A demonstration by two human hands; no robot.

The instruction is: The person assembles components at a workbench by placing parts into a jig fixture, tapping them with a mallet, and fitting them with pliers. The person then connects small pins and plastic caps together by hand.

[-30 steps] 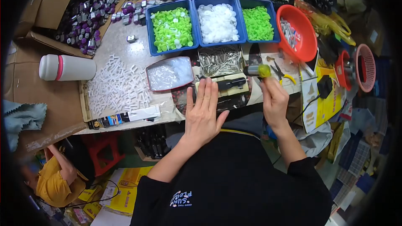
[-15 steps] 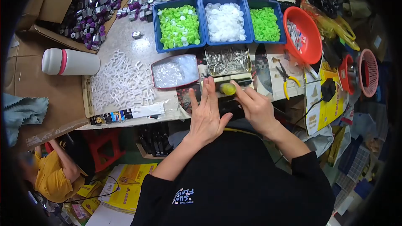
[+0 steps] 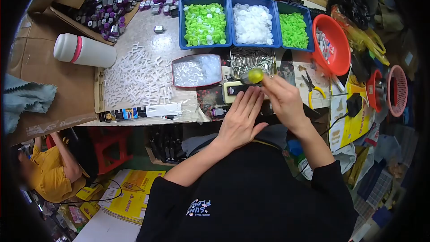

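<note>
My left hand (image 3: 242,118) lies flat, thumb spread, its fingertips at a black part (image 3: 237,89) that rests on a cream block (image 3: 228,94). My right hand (image 3: 286,103) is closed around a small hammer (image 3: 255,76) with a yellow-green face, held over the right side of the block. Directly behind is a box of metal pins (image 3: 245,64). To the left sits a red-rimmed tray (image 3: 197,84) of clear small pieces. A dark part with a purple-and-silver piece (image 3: 218,112) lies in front of the block. The right end of the block is hidden.
Blue bins (image 3: 229,22) hold green and white caps. White clips (image 3: 136,78) spread beside a white bottle (image 3: 92,52). At right are yellow-handled pliers (image 3: 317,95) and a red bowl (image 3: 342,45). A person in yellow (image 3: 56,175) is at lower left.
The view has shifted, with the table contents appearing further right. My left hand now reaches the black part further along the block. The hammer came in from the right over the block.
</note>
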